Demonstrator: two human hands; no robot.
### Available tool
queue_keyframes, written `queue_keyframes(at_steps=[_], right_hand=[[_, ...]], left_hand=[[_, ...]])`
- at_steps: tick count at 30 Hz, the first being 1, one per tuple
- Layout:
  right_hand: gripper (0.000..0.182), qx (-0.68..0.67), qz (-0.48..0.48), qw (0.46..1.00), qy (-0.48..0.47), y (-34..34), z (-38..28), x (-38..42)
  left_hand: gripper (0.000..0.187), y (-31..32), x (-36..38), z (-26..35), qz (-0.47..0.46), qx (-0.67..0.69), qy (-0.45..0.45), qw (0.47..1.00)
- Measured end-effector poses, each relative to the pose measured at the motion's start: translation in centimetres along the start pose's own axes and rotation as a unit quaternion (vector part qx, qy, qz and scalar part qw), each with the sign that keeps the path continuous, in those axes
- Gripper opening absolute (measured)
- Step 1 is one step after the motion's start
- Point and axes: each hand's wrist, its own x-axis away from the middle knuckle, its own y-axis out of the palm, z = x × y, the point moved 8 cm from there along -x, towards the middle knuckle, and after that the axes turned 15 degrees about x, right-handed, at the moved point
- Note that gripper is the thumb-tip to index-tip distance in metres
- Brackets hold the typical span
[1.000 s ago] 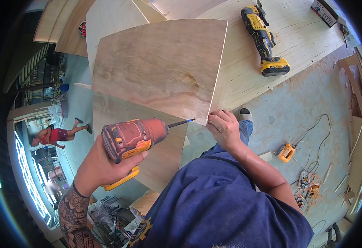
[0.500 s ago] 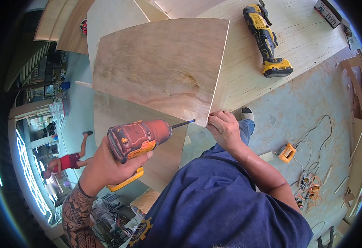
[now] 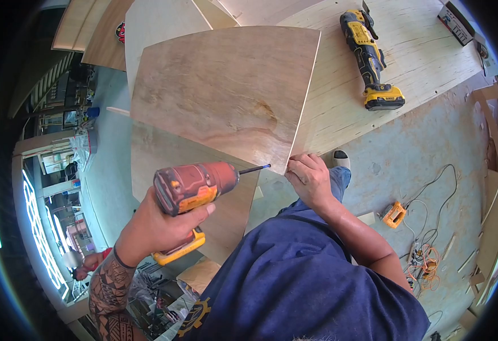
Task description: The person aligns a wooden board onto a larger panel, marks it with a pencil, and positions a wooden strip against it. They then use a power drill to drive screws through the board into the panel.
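Observation:
A red and yellow drill driver [image 3: 195, 184] is in my left hand [image 3: 155, 230], fingers wrapped round its grip. Its long bit [image 3: 254, 169] points right, with the blue-banded tip over the near right corner of a curved wooden panel [image 3: 220, 91]. At that corner, my right hand [image 3: 311, 177] pinches the panel's edge with curled fingers, just right of the bit tip. Whether a small piece is also between those fingers is hidden. Another wooden panel [image 3: 197, 176] lies partly beneath the curved one and behind the drill.
A yellow and black cordless tool [image 3: 368, 59] and a box [image 3: 455, 23] lie on the pale plywood surface [image 3: 414, 62]. Cables and an orange cord [image 3: 428, 264] trail on the floor near a yellow tool [image 3: 394, 215]. Another person [image 3: 92, 261] is at the far left.
The drill has shifted slightly right, its tip still near the panel corner. My right hand stays at the edge. The other person has moved lower in view. The whole view has shifted slightly.

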Motion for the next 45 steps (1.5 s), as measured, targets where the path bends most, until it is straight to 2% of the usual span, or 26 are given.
queue_keyframes(at_steps=[6, 9, 11, 13, 15, 17, 19, 20, 21, 22, 23, 24, 25, 27, 29, 31, 32, 33, 35, 36, 37, 38, 39, 40, 41, 45], right_hand=[[0.026, 0.012, -0.023, 1.0, -0.005, -0.3, -0.4, -0.4], [0.028, 0.032, -0.057, 0.998, 0.002, -0.2, -0.7, -0.8], [0.03, 0.045, -0.092, 0.995, 0.004, -0.5, -1.3, -1.2], [0.033, 0.068, -0.12, 0.99, 0.015, -0.6, -1.4, -1.2], [0.039, -0.042, -0.122, 0.991, 0.035, -1.1, -0.8, -0.5], [0.037, -0.014, -0.101, 0.994, 0.045, -4.5, -0.5, -0.5], [0.034, -0.11, -0.11, 0.982, 0.111, -6.8, 0.6, -0.7], [0.031, -0.09, -0.045, 0.991, 0.087, -9.4, 1.3, -1.1], [0.031, -0.076, -0.04, 0.992, 0.087, -11.3, 2.6, -1.9], [0.031, 0.005, 0.046, 0.997, 0.056, -15.0, 3.7, -3.3], [0.03, 0.085, 0.13, 0.988, 0.023, -18.7, 4.5, -4.8], [0.031, 0.126, 0.164, 0.977, 0.049, -21.9, 6.3, -6.6], [0.031, 0.165, 0.198, 0.963, 0.073, -25.3, 8.2, -8.8], [0.032, 0.235, 0.268, 0.929, 0.098, -31.3, 13.4, -13.1], [0.03, 0.411, 0.322, 0.851, 0.058, -36.8, 17.7, -17.9], [0.024, 0.485, 0.263, 0.83, 0.088, -41.1, 24.3, -23.6], [0.02, 0.547, 0.204, 0.811, 0.043, -42.6, 29.0, -26.5], [0.017, 0.554, 0.042, 0.81, 0.184, -43.7, 34.5, -29.4], [0.031, 0.6, -0.009, 0.796, 0.08, -45.3, 47.2, -33.2], [0.039, 0.51, 0.006, 0.859, 0.053, -46.1, 52.4, -35.4], [0.041, 0.434, -0.075, 0.896, 0.052, -45.3, 55.9, -37.9], [0.039, 0.395, -0.029, 0.917, 0.036, -46.0, 61.0, -38.8], [0.036, 0.546, -0.141, 0.824, 0.058, -46.4, 65.7, -39.2], [0.028, 0.622, -0.214, 0.753, 0.015, -46.0, 66.9, -39.8], [0.027, 0.637, -0.207, 0.743, 0.011, -46.1, 64.7, -39.6], [0.025, 0.618, -0.125, 0.776, -0.005, -45.9, 56.9, -40.4]], left_hand=[[0.039, -0.2, 0.4, -0.9, 0.007, 0.033, 0.002, 0.999], [0.033, -0.5, 0.9, -0.5, 0.026, 0.004, 0.062, 0.998], [0.027, -0.4, 1.6, -2.7, 0.011, 0.064, -0.124, 0.99], [0.024, -0.6, 2.1, -3.6, 0.005, 0.076, -0.067, 0.995], [0.023, -2.0, 2.5, -5.1, 0.018, 0.106, 0.015, 0.994], [0.02, -3.4, 3.7, -7.6, 0.063, 0.235, 0.07, 0.967], [0.02, -5.0, 5.1, -10.7, 0.138, 0.321, 0.087, 0.933], [0.023, -5.4, 5.6, -12.4, 0.163, 0.359, 0.102, 0.913], [0.025, -5.6, 6.0, -14.2, 0.189, 0.396, 0.115, 0.891], [0.025, -5.1, 5.9, -15.8, 0.18, 0.403, 0.121, 0.889], [0.028, -5.4, 6.0, -17.7, 0.225, 0.444, 0.137, 0.856], [0.03, -5.3, 5.9, -19.0, 0.269, 0.483, 0.15, 0.82], [0.03, -4.3, 5.6, -19.3, 0.262, 0.487, 0.155, 0.818], [0.031, -3.7, 6.3, -21.2, 0.399, 0.512, 0.093, 0.755], [0.031, -2.8, 6.3, -20.7, 0.431, 0.511, 0.086, 0.739], [0.031, -2.0, 7.2, -20.9, 0.459, 0.488, 0.071, 0.739], [0.028, -0.9, 7.7, -19.0, 0.49, 0.482, 0.065, 0.724], [0.026, 0.1, 7.8, -18.1, 0.504, 0.493, 0.042, 0.708], [0.026, 2.2, 8.1, -16.8, 0.534, 0.502, 0.033, 0.68], [0.027, 3.1, 8.1, -16.5, 0.551, 0.482, 0.027, 0.68], [0.026, 3.9, 8.2, -15.0, 0.565, 0.466, 0.037, 0.68], [0.027, 4.4, 8.1, -12.9, 0.569, 0.45, 0.048, 0.686], [0.025, 4.9, 8.3, -11.2, 0.58, 0.443, 0.048, 0.682], [0.024, 5.6, 8.5, -10.1, 0.585, 0.437, 0.05, 0.682], [0.024, 6.2, 8.9, -10.6, 0.603, 0.445, 0.041, 0.661], [0.017, 8.6, 8.7, -10.8, 0.625, 0.441, 0.083, 0.638]])
